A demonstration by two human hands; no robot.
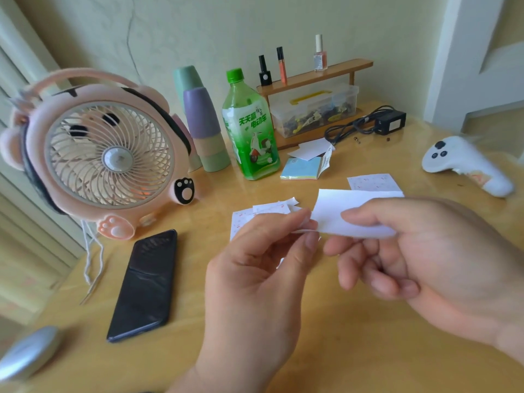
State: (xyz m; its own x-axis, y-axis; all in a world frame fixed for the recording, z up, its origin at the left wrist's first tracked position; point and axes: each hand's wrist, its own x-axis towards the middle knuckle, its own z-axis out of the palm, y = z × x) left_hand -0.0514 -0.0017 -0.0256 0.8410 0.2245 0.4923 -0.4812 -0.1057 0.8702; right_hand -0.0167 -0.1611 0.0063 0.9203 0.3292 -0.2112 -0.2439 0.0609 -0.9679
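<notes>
Both hands pinch one white paper strip (346,211): left hand (255,279) has thumb and forefinger closed on its left end, right hand (425,265) has the thumb on top and curled fingers under the right part. The strip is held in the air above the table (340,358), over some cherry-print paper scraps (243,219). Risks: the hands pulling apart could tear it at the left pinch, which only catches a thin edge; that same shallow hold could slip and drop the end. An uneven pinch would likely give a crooked crease. Further out, the pink fan (105,154) faces this way; can't tell if it is running, but airflow would scatter the scraps. The phone (144,285) and green tea bottle (251,129) are well apart, low risk.
</notes>
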